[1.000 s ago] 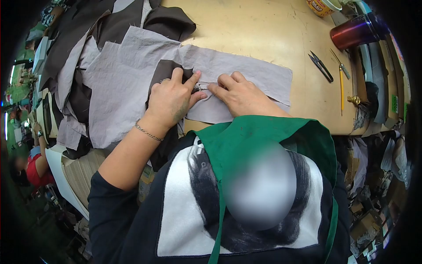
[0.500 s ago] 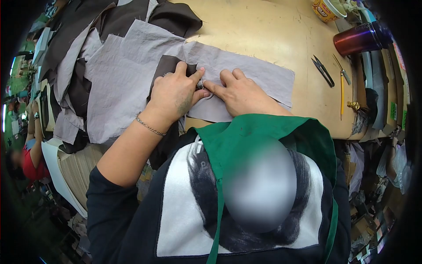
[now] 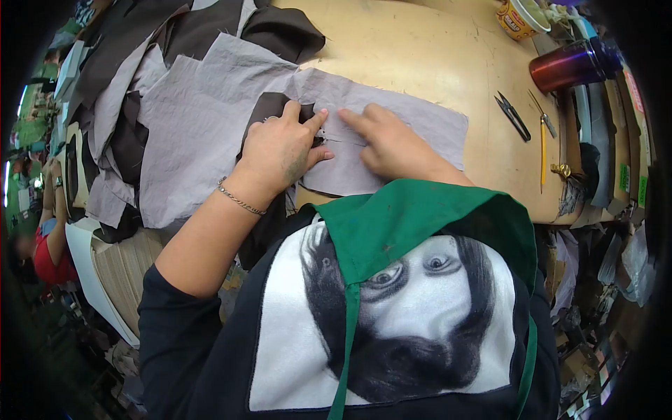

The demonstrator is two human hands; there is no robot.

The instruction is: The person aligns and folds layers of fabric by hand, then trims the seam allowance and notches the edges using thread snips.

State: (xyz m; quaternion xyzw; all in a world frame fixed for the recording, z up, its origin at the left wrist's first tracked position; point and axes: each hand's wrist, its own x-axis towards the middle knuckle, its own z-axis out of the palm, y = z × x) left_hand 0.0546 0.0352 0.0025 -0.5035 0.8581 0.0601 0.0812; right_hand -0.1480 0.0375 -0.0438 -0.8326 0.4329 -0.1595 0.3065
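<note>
Light grey fabric (image 3: 203, 126) lies spread over the tan table, its right part reaching under both hands. My left hand (image 3: 283, 143), with a ring and a bracelet, presses on a dark brown fabric piece (image 3: 264, 107) with thumb and index finger spread. Between those two fingertips is a small slit or fold with dark specks, too small to make out. My right hand (image 3: 392, 143) rests on the grey fabric to the right, index finger stretched towards the left fingertips and the other fingers curled; nothing shows in it.
Black thread snips (image 3: 513, 116), a yellow pencil (image 3: 543, 154) and a thin metal tool lie on the table (image 3: 420, 42) at the right. Behind them are a red-purple tumbler (image 3: 570, 66) and a yellow cup (image 3: 518, 21). Dark fabric heaps the left; a person in red is far left.
My right hand has drawn back from the slit; its index fingertip has moved up and slightly right. My left hand stays in place on the fabric.
</note>
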